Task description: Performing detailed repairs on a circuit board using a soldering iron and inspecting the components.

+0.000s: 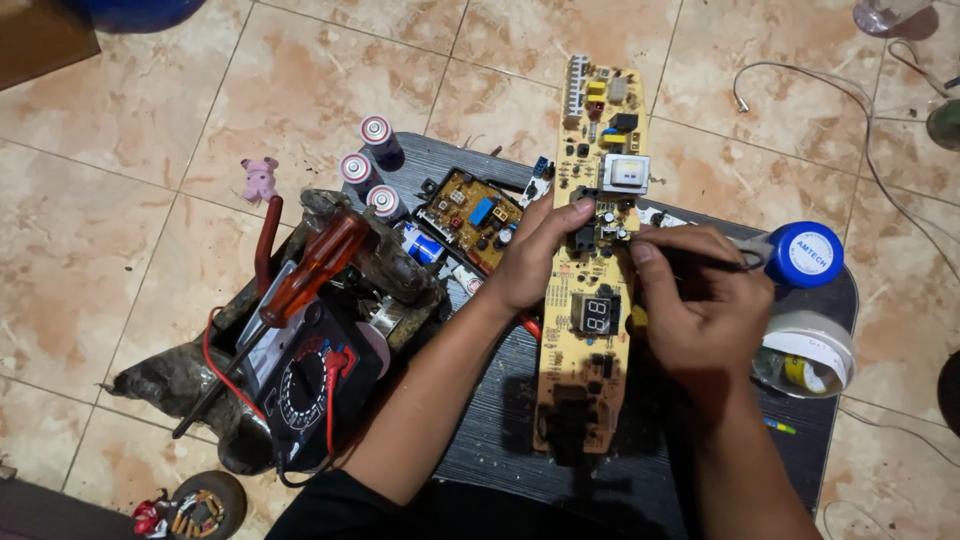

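Note:
A long yellow circuit board (pixel 590 330) lies on a dark board (pixel 500 420) set on the floor. My left hand (pixel 535 255) grips the circuit board's left edge, thumb resting near its black components. Beside it, my right hand (pixel 700 300) pinches a thin dark tool (pixel 720 262), its tip touching the circuit board near a small white transformer (pixel 625 172). A two-digit display (pixel 597 315) sits mid-board.
A smaller circuit board (pixel 470 215) and three batteries (pixel 370 165) lie at the left. A black multimeter (pixel 310 385) with red leads and an orange-handled screwdriver (pixel 315 270) rest on a grimy heap. A blue-capped spool (pixel 805 255) and tape roll (pixel 805 355) sit right.

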